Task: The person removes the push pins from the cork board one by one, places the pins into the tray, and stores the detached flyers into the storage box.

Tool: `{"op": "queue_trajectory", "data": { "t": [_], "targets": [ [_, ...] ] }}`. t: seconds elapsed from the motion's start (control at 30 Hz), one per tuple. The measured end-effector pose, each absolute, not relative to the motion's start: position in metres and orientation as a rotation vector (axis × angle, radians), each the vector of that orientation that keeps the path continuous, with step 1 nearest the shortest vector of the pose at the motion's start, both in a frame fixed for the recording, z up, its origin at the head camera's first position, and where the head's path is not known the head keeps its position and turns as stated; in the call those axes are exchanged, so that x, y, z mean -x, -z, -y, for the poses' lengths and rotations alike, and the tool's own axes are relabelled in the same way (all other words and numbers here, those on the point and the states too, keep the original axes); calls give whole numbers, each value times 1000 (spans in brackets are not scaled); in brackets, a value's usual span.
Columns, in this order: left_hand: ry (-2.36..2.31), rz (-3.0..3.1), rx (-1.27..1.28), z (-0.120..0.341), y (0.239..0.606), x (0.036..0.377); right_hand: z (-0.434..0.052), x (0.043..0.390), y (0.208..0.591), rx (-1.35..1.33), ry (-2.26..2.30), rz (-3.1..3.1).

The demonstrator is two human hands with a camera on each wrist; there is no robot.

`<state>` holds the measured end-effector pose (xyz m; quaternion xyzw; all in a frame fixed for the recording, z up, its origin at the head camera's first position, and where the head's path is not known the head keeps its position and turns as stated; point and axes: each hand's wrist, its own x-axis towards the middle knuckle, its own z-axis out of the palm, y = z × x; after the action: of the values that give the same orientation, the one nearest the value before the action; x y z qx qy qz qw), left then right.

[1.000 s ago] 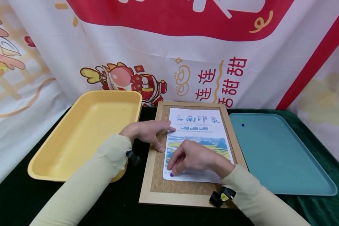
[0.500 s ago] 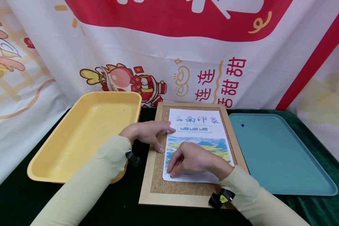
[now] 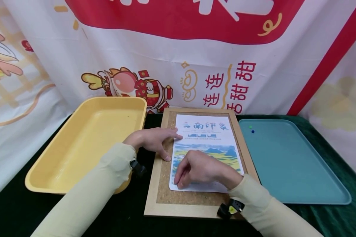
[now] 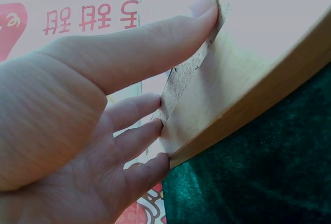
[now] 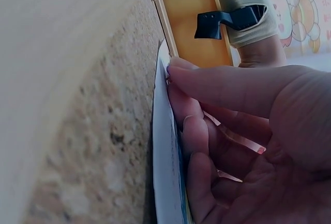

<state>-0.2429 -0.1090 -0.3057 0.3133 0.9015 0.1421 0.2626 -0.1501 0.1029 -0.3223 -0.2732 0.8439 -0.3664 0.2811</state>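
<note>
A printed sheet [image 3: 201, 131] with a landscape picture lies on a wood-framed cork board [image 3: 192, 197]. My right hand [image 3: 203, 168] pinches a small purple pushpin [image 5: 169, 70] between thumb and fingertips at the sheet's lower left corner. The fingers hide that pin in the head view, and only a sliver of it shows in the right wrist view. On the board's left side, my left hand [image 3: 152, 138] lies with thumb and fingers spread. One fingertip reaches over the sheet's left edge, while the thumb touches down near the cork's border.
Left of the board stands a deep yellow tray [image 3: 41, 179]. A flat teal tray [image 3: 299, 164] lies to the right, with a green pushpin [image 3: 250, 127] and a blue pushpin [image 3: 252, 131] near its far left corner. A printed cloth backdrop [image 3: 130, 49] hangs behind the dark green tabletop.
The purple pin's head showed beneath my right fingertips a second ago; the fingers now cover it in the head view. My left hand keeps its place on the board. The head view shifts slightly.
</note>
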Motion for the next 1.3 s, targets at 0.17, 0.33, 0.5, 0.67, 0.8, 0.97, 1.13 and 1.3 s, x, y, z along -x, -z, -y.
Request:
{"op": "queue_trajectory", "data": {
  "t": [0.17, 0.33, 0.5, 0.67, 0.8, 0.97, 1.13, 1.3],
  "targets": [
    [-393, -2430, -840, 110, 306, 243, -102, 149, 323, 756, 965, -2262],
    [-412, -2421, -841, 109, 308, 245, -102, 150, 323, 760, 955, -2276],
    [-408, -2424, -837, 108, 306, 244, -103, 150, 323, 765, 957, -2274],
    [-394, -2431, -840, 107, 304, 244, -101, 149, 323, 760, 956, -2267],
    [-386, -2432, -834, 108, 304, 243, -101, 149, 323, 770, 954, -2262],
    [-387, -2433, -832, 109, 305, 243, -103, 150, 323, 774, 988, -2209],
    [-395, -2431, -835, 109, 304, 243, -105, 153, 322, 767, 1025, -2176],
    [-401, -2425, -822, 109, 304, 243, -111, 158, 321, 750, 1064, -2185]
  ]
}}
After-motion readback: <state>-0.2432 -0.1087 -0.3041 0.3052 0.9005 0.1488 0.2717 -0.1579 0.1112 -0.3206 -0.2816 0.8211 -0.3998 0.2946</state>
